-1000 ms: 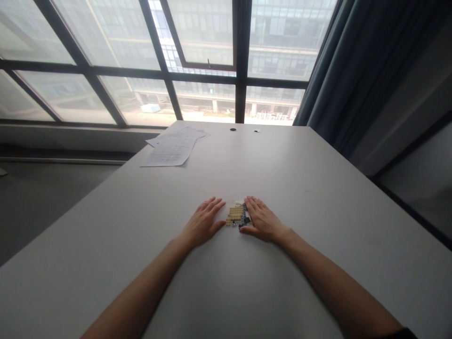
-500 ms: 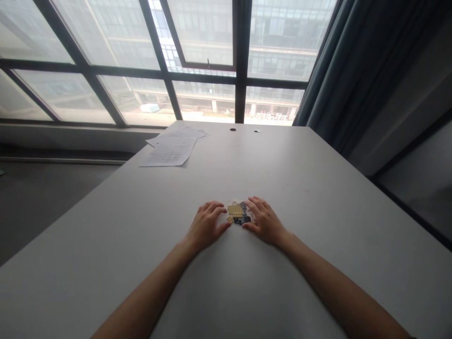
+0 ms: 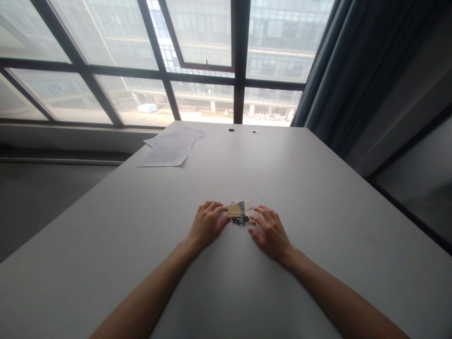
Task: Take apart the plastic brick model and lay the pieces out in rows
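Note:
A small flat cluster of studded toy building bricks lies on the white table (image 3: 226, 282), between my hands. Its tan plate (image 3: 233, 211) is on the left, with grey pieces (image 3: 242, 209) running along its right side. A white studded plate (image 3: 248, 205) is at the upper right, and dark pieces (image 3: 236, 221) show along the near edge. My left hand (image 3: 209, 220) has its thumb and fingertips closed on the left edge of the tan plate. Fingers apart, my right hand (image 3: 269, 230) rests at the right of the cluster, its fingertips close to the white plate and a small tan piece (image 3: 252, 222).
Printed paper sheets (image 3: 171, 148) overlap at the far left of the table. Two small round holes, one of them a dark hole (image 3: 231, 130), are near the far edge. Beyond stand framed windows (image 3: 205, 80), and a dark blue curtain (image 3: 335, 80) hangs at the right.
My right hand has drawn back to the right and nearer, uncovering the white plate and the grey pieces. The left thumb and fingers have closed in on the tan plate.

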`<act>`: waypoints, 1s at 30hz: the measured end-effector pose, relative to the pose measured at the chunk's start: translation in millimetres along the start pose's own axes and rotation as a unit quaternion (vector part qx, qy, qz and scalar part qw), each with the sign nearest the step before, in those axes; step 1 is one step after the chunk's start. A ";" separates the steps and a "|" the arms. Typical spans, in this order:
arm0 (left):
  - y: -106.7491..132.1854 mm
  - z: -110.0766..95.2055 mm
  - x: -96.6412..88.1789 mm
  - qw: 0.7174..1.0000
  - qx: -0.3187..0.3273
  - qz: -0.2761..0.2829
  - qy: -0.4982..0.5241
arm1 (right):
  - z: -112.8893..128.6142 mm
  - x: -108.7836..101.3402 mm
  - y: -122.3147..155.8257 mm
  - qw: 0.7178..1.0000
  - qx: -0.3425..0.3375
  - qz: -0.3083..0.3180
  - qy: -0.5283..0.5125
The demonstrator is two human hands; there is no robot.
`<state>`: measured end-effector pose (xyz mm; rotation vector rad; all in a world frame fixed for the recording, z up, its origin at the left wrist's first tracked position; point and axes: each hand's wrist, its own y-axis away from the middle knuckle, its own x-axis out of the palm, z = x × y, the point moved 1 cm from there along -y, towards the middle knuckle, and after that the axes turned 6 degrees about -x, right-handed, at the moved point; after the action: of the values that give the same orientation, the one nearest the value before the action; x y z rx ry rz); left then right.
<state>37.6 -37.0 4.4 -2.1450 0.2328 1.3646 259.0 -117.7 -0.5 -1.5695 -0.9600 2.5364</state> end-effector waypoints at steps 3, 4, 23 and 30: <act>-9.8 5.1 4.2 1.000 -0.011 -0.003 -0.005 | 3.8 0.2 0.4 1.000 -0.018 0.016 0.009; -13.1 6.1 5.8 1.000 -0.008 0.000 -0.006 | 5.4 -0.2 0.4 0.999 -0.031 0.025 0.011; 0.1 -10.6 -21.1 0.998 0.002 -0.050 0.032 | 11.1 -2.9 -12.8 0.969 0.079 -0.052 -0.230; 25.9 -36.9 -38.4 0.995 0.056 -0.062 0.062 | 35.2 6.5 -27.3 0.797 0.260 -0.071 -0.541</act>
<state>37.1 -84.7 39.5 -2.1163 0.2159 1.1251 219.0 -110.8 18.8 0.1907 -0.2199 3.0781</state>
